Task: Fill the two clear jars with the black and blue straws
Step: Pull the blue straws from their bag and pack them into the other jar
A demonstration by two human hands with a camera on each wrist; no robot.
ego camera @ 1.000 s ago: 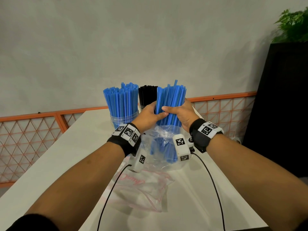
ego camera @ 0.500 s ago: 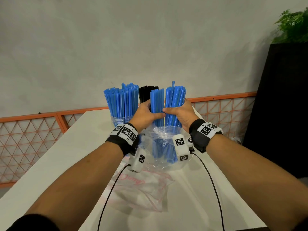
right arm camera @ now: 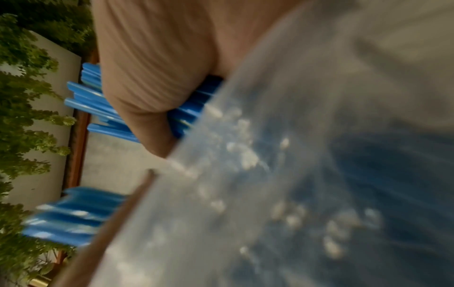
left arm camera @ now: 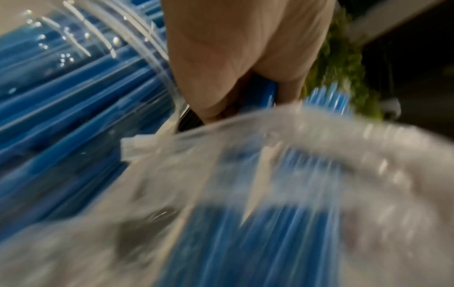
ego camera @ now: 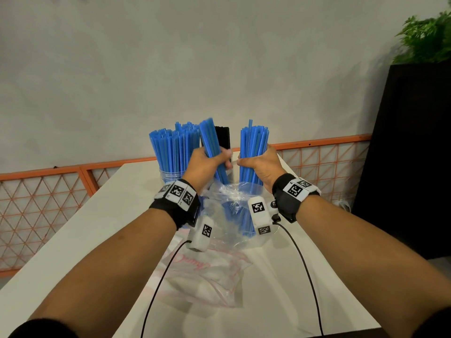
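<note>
Far left on the white surface (ego camera: 102, 206) stands a clear jar (ego camera: 170, 175) packed with upright blue straws (ego camera: 172, 150). My left forearm reaches forward, wrist cocked up, and my left hand (ego camera: 207, 164) is fisted around a small bundle of blue straws (ego camera: 211, 142), which tilts left at the top. Its lower ends slant down to the mouth of the clear plastic bag (ego camera: 234, 215). The left wrist view is blurred, but it shows my curled fingers (left arm camera: 221, 81) wrapped on blue (left arm camera: 264, 93).

Behind my left hand, black straws (ego camera: 223, 139) stand upright; their jar is hidden. My two hands sit close, thumbs nearly meeting, a narrow gap between the bundles.

To the right, my right hand (ego camera: 260, 167) grips a thicker bundle of blue straws (ego camera: 253, 142), held straight up, with its lower part down inside the bag. The right wrist view shows fingers (right arm camera: 152, 97) closed over the straws. Nearer me, a second clear bag (ego camera: 202, 279) lies flat and crumpled on the surface between my forearms.
</note>
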